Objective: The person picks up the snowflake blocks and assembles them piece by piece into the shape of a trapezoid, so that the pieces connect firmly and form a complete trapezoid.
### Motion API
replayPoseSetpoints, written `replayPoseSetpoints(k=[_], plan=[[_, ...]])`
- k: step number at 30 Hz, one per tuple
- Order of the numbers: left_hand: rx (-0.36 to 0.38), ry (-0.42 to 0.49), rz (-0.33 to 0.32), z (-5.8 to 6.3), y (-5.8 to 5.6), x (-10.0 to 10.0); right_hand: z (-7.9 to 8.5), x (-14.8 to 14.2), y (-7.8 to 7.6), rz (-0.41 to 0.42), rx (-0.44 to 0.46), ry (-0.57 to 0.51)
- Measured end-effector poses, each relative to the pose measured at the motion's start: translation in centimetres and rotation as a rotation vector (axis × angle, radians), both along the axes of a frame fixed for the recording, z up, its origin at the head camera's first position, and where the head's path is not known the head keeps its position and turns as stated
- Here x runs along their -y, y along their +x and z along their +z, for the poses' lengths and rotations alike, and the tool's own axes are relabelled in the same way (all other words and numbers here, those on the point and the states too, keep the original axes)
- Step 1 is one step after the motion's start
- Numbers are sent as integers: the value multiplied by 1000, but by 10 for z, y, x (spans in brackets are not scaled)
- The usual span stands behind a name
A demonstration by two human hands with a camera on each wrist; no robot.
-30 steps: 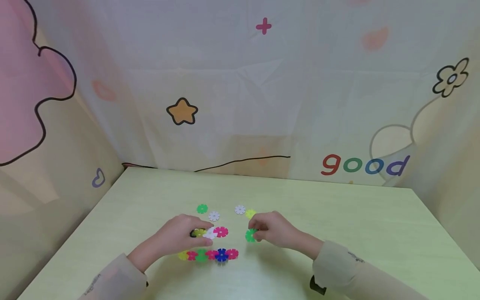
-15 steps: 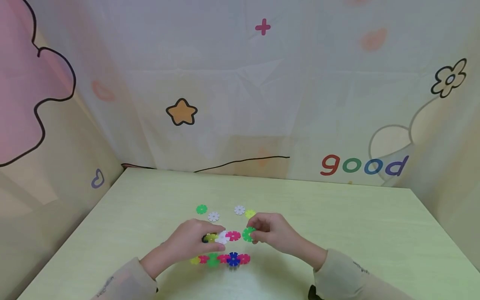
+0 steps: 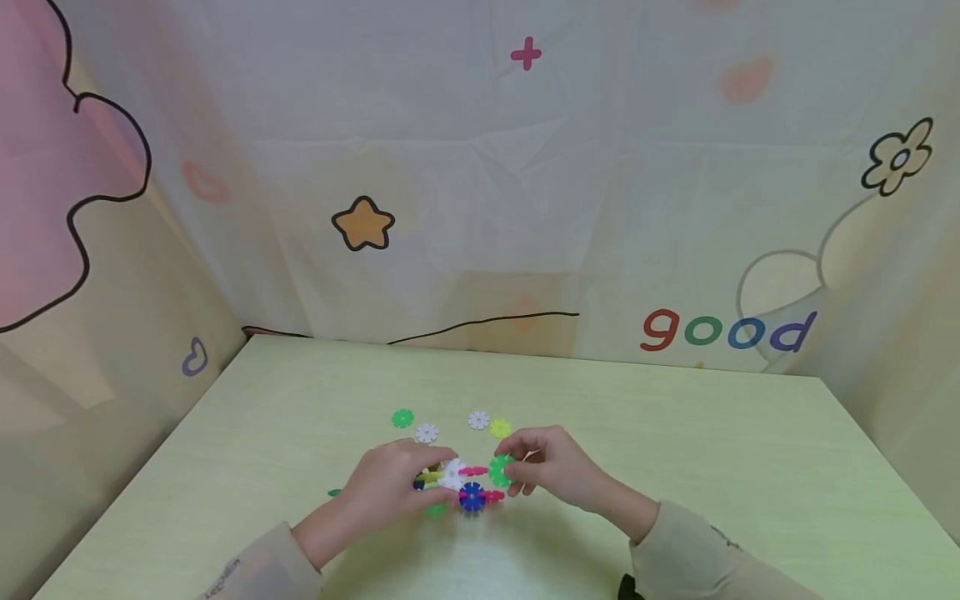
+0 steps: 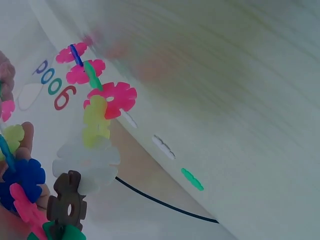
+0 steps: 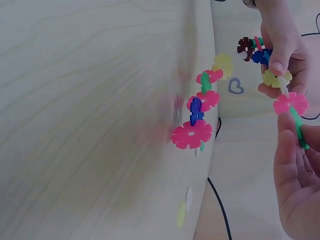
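Note:
My left hand (image 3: 401, 479) grips a chain of slotted plastic snowflake discs between thumb and fingers. A white disc (image 3: 452, 474) and a pink disc (image 3: 474, 472) stick out from it to the right. My right hand (image 3: 553, 467) pinches a green snowflake disc (image 5: 298, 129), whose edge meets the end pink disc (image 5: 291, 103); I cannot tell how deep the slots sit. The chain's other stretch hangs nearer me, with a blue disc (image 3: 472, 497) between pink ones. In the left wrist view a brown disc (image 4: 67, 205) and a white disc (image 4: 86, 164) link both stretches.
Loose discs lie on the pale table (image 3: 675, 450) beyond my hands: a green one (image 3: 402, 418), two white ones (image 3: 427, 432) and a yellow one (image 3: 500, 428). A printed curtain (image 3: 450, 167) stands behind the table's far edge.
My left hand has moved right with the chain, bringing its pink end disc up to the green one. The chain has turned, so its pink discs now show edge-on. The right hand has barely moved.

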State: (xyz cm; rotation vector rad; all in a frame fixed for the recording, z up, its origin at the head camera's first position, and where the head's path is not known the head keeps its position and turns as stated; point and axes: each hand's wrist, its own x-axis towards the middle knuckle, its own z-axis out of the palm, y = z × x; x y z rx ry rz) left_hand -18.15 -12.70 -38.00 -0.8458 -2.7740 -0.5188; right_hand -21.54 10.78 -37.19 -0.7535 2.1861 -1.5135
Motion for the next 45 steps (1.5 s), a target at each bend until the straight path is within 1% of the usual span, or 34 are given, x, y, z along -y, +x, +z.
replayPoseSetpoints(k=[6,10,15,19,26,30,33,35,37,40,42,43,45], plan=[[-109,-37,-37,-5,1,-3,-2,-1,1,38,16,6],[-192,-56,-87,-6,2,-5,-3,-2,2,48,46,2],[-273,-32,-162,-10,2,-6,-5,-3,4,57,76,-13],[-296,-4,-213,-13,2,-6,-5,-4,5,66,79,-9],[-314,13,-258,-16,3,-7,-3,-3,6,74,109,20],[-337,19,-278,-18,3,-8,-2,-3,7,59,125,41],[-360,6,-292,-17,4,-10,-3,-2,8,47,124,56],[-344,-11,-293,-16,5,-11,-4,-1,9,46,125,56],[-289,-35,-277,-13,5,-12,-6,-1,10,42,124,54],[-148,-72,-220,-9,5,-13,-9,-2,9,31,125,40],[-81,-90,-189,-7,4,-13,-10,-3,7,23,131,35],[-62,-100,-180,-7,4,-14,-11,-3,6,18,142,32],[-58,-112,-174,-9,3,-15,-12,-3,4,10,169,19]])
